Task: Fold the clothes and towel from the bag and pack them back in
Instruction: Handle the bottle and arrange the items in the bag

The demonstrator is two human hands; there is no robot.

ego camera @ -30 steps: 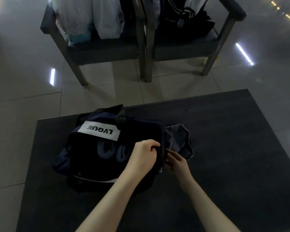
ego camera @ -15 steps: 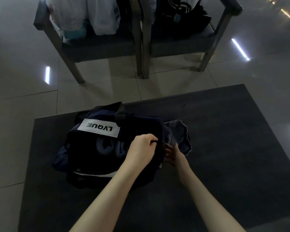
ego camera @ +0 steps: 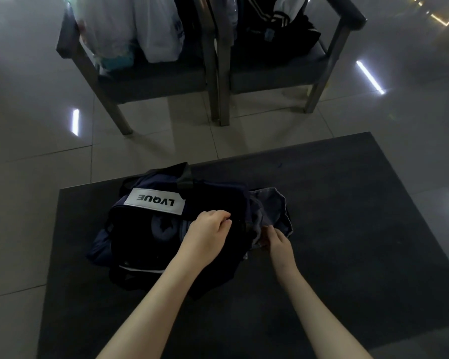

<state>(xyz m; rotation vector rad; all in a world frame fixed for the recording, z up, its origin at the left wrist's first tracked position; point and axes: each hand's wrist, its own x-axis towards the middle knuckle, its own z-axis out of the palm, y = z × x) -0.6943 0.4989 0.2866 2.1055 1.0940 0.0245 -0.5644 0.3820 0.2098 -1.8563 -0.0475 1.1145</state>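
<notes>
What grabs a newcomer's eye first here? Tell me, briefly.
The white LVQUE label on the navy bag stands out, on the left of the dark table. The left hand grips the bag's rim while the right hand is at a grey garment beside it. Behind stand two chairs, the left one holding plastic bags.

dark table (ego camera: pixel 347 229) | on it: navy bag (ego camera: pixel 154 203), grey garment (ego camera: pixel 272 206) touching

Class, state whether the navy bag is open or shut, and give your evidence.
Open: the bag gapes, rolled grey cloth shows inside, and the left hand grips its edge.
</notes>
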